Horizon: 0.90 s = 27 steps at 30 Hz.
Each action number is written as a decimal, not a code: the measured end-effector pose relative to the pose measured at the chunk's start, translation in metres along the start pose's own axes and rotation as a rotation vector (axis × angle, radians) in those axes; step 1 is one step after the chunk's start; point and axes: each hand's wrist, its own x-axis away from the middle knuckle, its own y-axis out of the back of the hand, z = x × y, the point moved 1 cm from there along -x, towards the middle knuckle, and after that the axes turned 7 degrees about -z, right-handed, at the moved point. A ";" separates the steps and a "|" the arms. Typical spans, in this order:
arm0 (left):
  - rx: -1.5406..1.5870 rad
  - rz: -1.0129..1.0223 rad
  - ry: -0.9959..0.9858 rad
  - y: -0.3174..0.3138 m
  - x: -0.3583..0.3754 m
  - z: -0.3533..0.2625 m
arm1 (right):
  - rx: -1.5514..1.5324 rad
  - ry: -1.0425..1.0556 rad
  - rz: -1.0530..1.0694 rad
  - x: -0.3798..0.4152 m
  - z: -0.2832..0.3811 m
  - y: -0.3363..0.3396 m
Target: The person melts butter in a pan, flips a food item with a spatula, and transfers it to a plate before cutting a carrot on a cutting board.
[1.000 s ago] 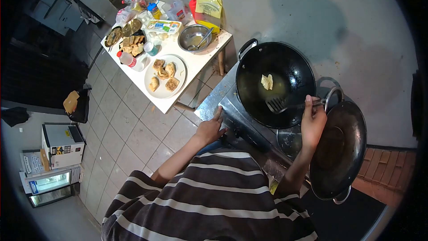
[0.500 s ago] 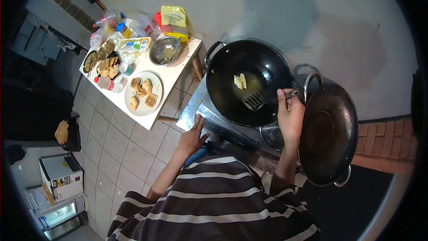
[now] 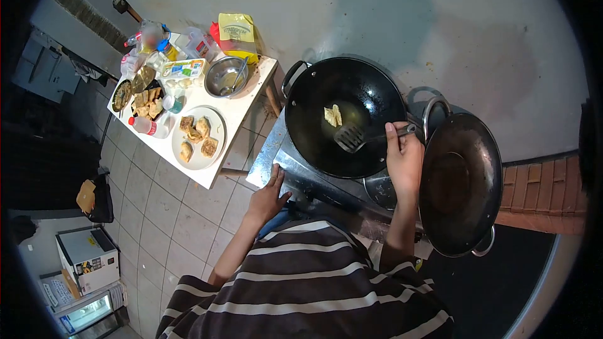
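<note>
My right hand [image 3: 406,162] grips the handle of a dark slotted spatula [image 3: 350,139] over a black wok [image 3: 314,91]. The spatula's blade is inside the wok, close to a pale folded piece of dough [image 3: 333,116] lying in shallow oil. Whether the blade touches the dough is hard to tell. With fingers stretched out, my left hand [image 3: 267,200] rests at the front left edge of the metal stove [image 3: 267,154] and holds nothing.
A second wok [image 3: 461,194] stands at the right of the stove. On the left, a white table [image 3: 248,103] bears a plate [image 3: 214,157] of browned pastries, a metal bowl [image 3: 226,77], a red-capped bottle [image 3: 146,126] and a yellow bag [image 3: 237,32]. A wall rises behind the stove.
The spatula's blade has moved slightly left and up, closer to the dough. My left hand stays at the stove edge. The whole view has shifted a little.
</note>
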 end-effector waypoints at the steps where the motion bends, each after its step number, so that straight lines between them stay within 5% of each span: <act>1: 0.020 0.014 0.012 0.000 0.000 0.000 | -0.004 0.012 -0.009 0.000 -0.001 0.001; 20: 0.018 0.059 0.034 0.000 0.000 -0.001 | -0.092 0.229 -0.046 -0.003 -0.003 -0.013; 27: 0.008 0.052 0.039 0.002 0.001 -0.005 | -0.060 0.205 0.118 0.008 0.015 -0.005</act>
